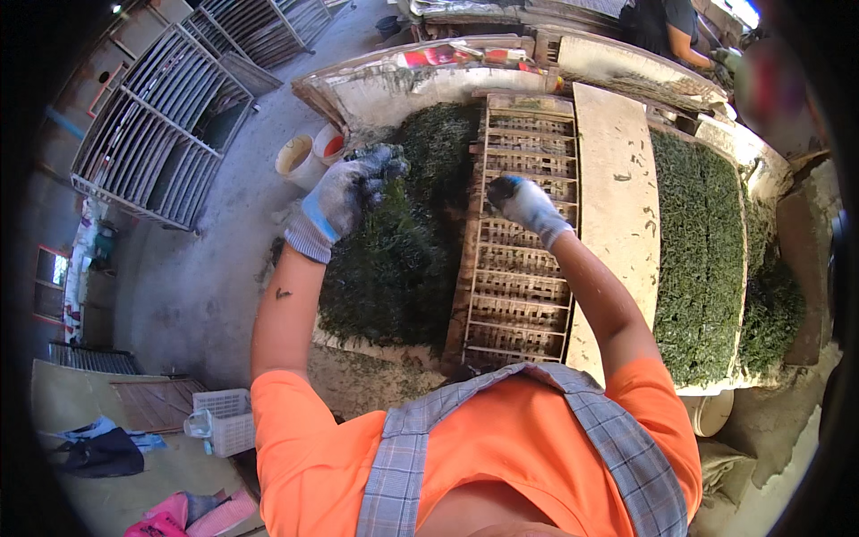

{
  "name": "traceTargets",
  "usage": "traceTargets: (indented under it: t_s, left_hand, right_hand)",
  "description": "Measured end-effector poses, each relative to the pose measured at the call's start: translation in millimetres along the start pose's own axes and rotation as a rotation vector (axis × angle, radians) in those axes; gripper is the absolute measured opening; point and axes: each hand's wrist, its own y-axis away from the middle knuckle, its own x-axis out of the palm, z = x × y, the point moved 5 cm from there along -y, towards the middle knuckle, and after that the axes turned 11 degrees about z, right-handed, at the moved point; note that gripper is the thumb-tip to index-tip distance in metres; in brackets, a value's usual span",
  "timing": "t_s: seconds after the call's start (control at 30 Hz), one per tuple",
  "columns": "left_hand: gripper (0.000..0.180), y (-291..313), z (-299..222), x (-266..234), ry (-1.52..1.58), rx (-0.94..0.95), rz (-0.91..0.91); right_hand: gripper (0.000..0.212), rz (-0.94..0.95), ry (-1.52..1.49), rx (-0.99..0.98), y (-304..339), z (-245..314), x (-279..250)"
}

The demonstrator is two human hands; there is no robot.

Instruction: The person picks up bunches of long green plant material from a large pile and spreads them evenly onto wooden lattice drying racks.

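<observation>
My left hand, in a grey-white glove with dark, stained fingers, is over the left side of a heap of shredded dark green leaves. Its fingers are curled, and blurred green strands hang at them. My right hand, gloved in white with blue and dark fingertips, hovers over a slatted wooden rack with a woven lattice. Those fingers are closed; whatever they may hold is hidden. To the rack's right lies a pale board with scattered leaf bits.
Flat green leaf layers lie beyond the board. Buckets stand on the floor at the left, near slatted metal racks. At lower left are a white plastic basket and clothes. Another person works at top right.
</observation>
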Motion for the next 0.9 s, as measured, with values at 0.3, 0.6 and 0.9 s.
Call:
traceTargets:
  t_s: [0.3,0.6,0.9]
  left_hand:
    - [0.023,-111.9,94.4,140.6,0.315,-0.136,0.256]
    - [0.013,-232.8,144.7,186.8,0.208,-0.409,0.493]
    - [0.033,-401.4,71.3,-28.5,-0.605,-0.189,0.604]
  right_hand:
    - [0.056,0.346,-1.506,-0.811,39.1,25.5,0.4]
    - [0.046,-0.133,-1.497,-0.552,-20.8,-158.6,-161.8]
    - [0.025,-0.428,-1.629,-0.167,-196.1,-216.1,-163.7]
